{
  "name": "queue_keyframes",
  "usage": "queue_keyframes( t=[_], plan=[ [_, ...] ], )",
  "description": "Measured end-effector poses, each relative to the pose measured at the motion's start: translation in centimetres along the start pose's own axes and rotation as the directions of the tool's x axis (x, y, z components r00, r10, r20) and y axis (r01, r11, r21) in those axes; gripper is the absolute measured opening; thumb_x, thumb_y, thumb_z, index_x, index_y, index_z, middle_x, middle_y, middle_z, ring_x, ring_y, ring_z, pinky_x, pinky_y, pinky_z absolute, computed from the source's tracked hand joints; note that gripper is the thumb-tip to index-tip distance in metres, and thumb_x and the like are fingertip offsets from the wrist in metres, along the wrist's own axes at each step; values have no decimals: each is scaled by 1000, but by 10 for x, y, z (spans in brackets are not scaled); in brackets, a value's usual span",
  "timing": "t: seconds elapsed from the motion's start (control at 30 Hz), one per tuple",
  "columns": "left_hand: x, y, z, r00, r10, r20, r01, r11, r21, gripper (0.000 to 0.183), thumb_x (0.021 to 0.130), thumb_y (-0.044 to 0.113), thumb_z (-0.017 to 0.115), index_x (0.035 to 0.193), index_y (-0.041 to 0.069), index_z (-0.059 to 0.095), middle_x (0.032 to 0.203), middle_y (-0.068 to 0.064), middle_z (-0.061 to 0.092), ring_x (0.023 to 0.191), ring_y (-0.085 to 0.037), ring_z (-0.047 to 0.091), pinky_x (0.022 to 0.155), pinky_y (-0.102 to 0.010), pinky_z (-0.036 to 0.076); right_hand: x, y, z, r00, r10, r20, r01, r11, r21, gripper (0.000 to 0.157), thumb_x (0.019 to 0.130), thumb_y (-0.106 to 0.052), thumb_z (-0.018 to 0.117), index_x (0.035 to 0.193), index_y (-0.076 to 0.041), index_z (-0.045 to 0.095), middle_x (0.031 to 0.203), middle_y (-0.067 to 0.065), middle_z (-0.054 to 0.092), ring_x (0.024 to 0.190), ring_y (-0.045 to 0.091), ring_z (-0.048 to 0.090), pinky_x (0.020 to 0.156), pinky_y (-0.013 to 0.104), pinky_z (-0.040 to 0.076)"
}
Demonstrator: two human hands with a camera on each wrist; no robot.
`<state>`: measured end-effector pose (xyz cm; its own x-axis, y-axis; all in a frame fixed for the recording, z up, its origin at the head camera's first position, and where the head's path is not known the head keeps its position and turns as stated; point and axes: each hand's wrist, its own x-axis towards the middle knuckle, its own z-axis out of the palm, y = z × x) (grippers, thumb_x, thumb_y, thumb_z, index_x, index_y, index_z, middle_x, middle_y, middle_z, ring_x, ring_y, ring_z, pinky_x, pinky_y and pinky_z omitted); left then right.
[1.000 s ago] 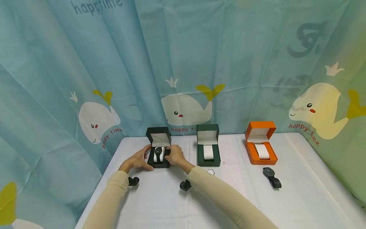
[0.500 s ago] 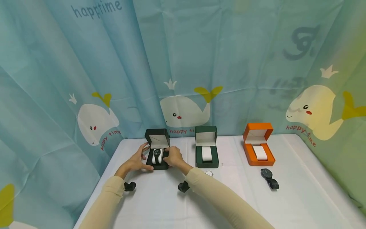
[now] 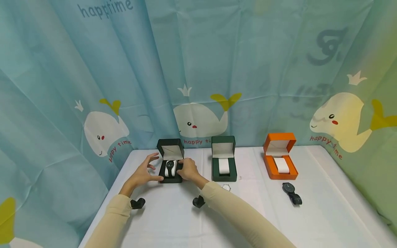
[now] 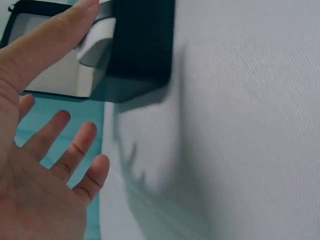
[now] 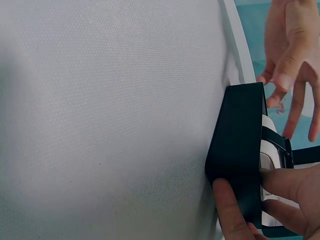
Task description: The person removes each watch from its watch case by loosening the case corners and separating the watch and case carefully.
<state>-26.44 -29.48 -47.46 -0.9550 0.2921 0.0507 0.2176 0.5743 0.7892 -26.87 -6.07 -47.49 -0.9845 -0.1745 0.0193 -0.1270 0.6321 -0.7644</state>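
A black watch box (image 3: 170,143) stands with its lid up at the left of the table. Inside it, a black-strapped watch (image 3: 170,165) is wrapped round a white cushion (image 3: 174,168). My right hand (image 3: 189,169) grips the box's right side; in the right wrist view one finger lies along the box's outer wall (image 5: 235,132), while the thumb and another finger are at the cushion side. My left hand (image 3: 142,174) is at the left with its fingers spread. Its thumb lies near the box's front left corner; whether they touch I cannot tell.
A green watch box (image 3: 224,177) and an orange watch box (image 3: 280,175) stand with lids up, each with a white cushion. A watch with a white dial (image 3: 226,187) lies by the right sleeve. A black watch (image 3: 289,188) lies before the orange box. A curtain (image 3: 198,69) hangs behind.
My left hand has moved left, away from the box's side, and its fingers have spread. My right hand keeps its grip on the box. The view has shifted slightly.
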Motion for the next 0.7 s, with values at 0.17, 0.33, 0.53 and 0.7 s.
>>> queue_keyframes(
  t=[0.17, 0.33, 0.53, 0.7],
  plan=[
    [1, 9, -1, 999, 34, -13, -34, 999, 32, 92, 75, 15, 94, 152, 9, 45, 152, -19, 49, 106, -37, 56, 74, -35, 46, 0, 0, -2, 1000, -3, -6, 3, 1000, -5, 40, 90, -8, 78, 128, -1, 71, 132, 19, 64, 124, 34, 59, 99, 48, 51],
    [5, 17, 2, 999, 52, -8, -51, 994, 94, 82, 78, 13, 91, 150, 6, 50, 147, -17, 55, 100, -33, 58, 73, -35, 46, 0, 0, -1, 1000, 0, 2, 0, 1000, -8, 40, 90, -8, 78, 129, -1, 70, 134, 19, 63, 123, 32, 59, 100, 47, 51],
    [12, 25, 6, 998, 56, 14, -58, 987, 150, 70, 78, 9, 90, 140, 1, 59, 121, -22, 65, 90, -33, 59, 59, -30, 45, 0, 1, 0, 1000, -8, -2, 8, 1000, -13, 39, 89, -8, 79, 127, -1, 71, 131, 19, 64, 123, 33, 59, 100, 48, 50],
    [16, 27, 6, 996, 83, 32, -88, 965, 246, 64, 76, 11, 92, 133, 3, 65, 114, -18, 67, 84, -31, 59, 63, -33, 43, 1, 1, 1, 1000, -20, -1, 20, 1000, -17, 39, 90, -8, 79, 127, 0, 71, 131, 19, 64, 122, 34, 59, 100, 49, 50]
  ],
)
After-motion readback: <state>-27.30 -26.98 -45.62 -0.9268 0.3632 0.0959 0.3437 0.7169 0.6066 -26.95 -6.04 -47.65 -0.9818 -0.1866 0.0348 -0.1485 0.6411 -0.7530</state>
